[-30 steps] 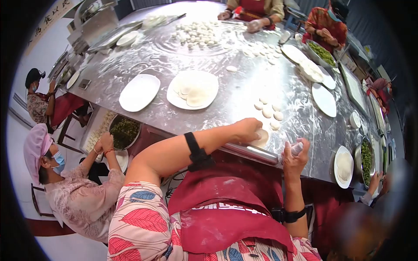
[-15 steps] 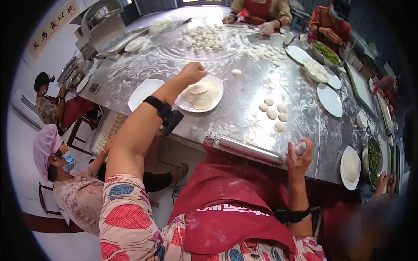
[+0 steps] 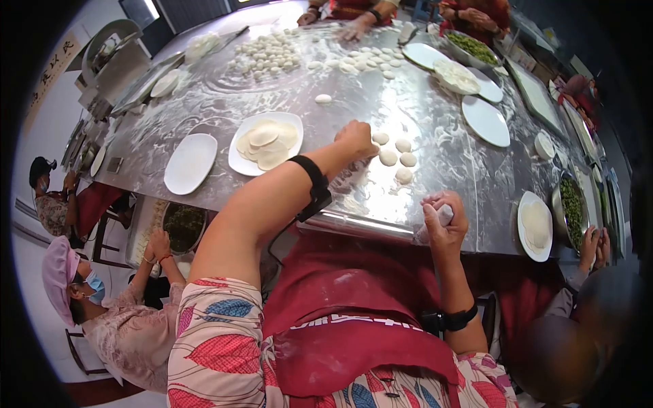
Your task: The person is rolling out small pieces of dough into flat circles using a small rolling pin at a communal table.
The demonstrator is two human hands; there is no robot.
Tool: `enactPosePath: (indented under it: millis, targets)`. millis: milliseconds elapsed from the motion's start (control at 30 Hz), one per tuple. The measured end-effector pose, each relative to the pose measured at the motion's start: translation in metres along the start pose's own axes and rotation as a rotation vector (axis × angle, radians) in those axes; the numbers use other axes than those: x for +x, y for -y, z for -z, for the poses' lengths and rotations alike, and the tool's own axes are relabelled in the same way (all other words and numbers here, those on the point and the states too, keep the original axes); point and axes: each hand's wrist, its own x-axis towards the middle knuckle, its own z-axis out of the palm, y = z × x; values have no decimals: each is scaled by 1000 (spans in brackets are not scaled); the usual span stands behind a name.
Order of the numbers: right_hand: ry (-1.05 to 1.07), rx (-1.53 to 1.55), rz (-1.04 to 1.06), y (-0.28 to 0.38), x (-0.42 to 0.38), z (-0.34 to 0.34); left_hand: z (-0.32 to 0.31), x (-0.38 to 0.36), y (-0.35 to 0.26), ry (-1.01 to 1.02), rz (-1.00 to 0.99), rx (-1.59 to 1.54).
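Note:
My left hand (image 3: 356, 138) is closed above the steel table (image 3: 326, 178), beside the left edge of a small group of flattened dough pieces (image 3: 388, 158); anything in its fingers is hidden. At the table's front edge my right hand (image 3: 447, 219) is wrapped round the floury end of a rolling pin (image 3: 445, 215). Left of my left hand, a white plate (image 3: 239, 162) holds a stack of thin round dough wrappers (image 3: 265, 139). One dough piece (image 3: 323, 99) lies alone farther back.
An empty white plate (image 3: 190, 163) stands at the left. Many dough pieces (image 3: 272, 54) lie at the back. White plates (image 3: 486, 121) and bowls of green filling (image 3: 573, 204) stand right. Co-workers sit at the left and stand at the far side.
My left hand has moved from above the wrapper plate rightward to the flattened dough pieces. The view has shifted, and my right hand remains round the pin at the front edge.

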Motion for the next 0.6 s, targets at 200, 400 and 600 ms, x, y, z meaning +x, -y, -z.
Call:
enactPosePath:
  millis: [200,400,600]
  targets:
    - [132,300,-382,12,2,8,0,-22,-2,86,-81,-145]
    - [87,210,-396,7,31,0,-11,-65,-8,441,-174,-351]
    - [-17,106,-357,2,51,-18,-16,-69,-24,294,-251,-234]
